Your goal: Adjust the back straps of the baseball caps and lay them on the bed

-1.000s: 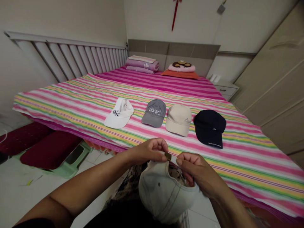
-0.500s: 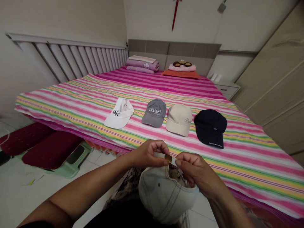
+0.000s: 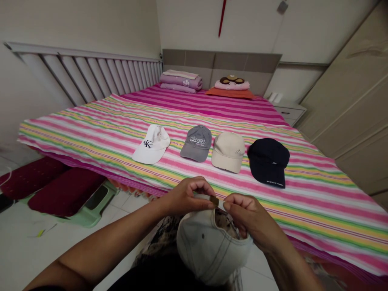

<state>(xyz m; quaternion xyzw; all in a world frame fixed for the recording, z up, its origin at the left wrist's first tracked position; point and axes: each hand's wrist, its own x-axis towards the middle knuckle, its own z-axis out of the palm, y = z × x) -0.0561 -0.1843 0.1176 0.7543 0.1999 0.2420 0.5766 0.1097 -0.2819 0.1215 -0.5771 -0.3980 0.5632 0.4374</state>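
Down at the near edge of the bed [image 3: 91, 133], both hands work at the back of a pale cream cap [image 3: 209, 250] held low in front of the person, its crown turned toward the camera and its dark stitching and one eyelet showing. The left hand [image 3: 186, 198] has thumb and forefinger pressed together on the cap's strap at a small brass buckle [image 3: 214, 200]. The right hand [image 3: 250, 220] pinches the free end of that strap just beside the buckle, with its other fingers curled down into the cap's opening. No writing can be read on this cap.

On the striped bedspread four more caps lie in a row toward the near edge, each a little apart from the next. At the left is a white cap [image 3: 151, 144] with a dark "CK" monogram on its front. Next to it sits a grey cap [image 3: 196, 142] with white script embroidery too small to read. A beige cap [image 3: 228, 151] carries a small dark mark at its side, unreadable. At the right a navy cap [image 3: 268, 159] has a line of tiny white lettering along its brim that cannot be made out.

Folded bedding [image 3: 181, 81] lies at the far head end.
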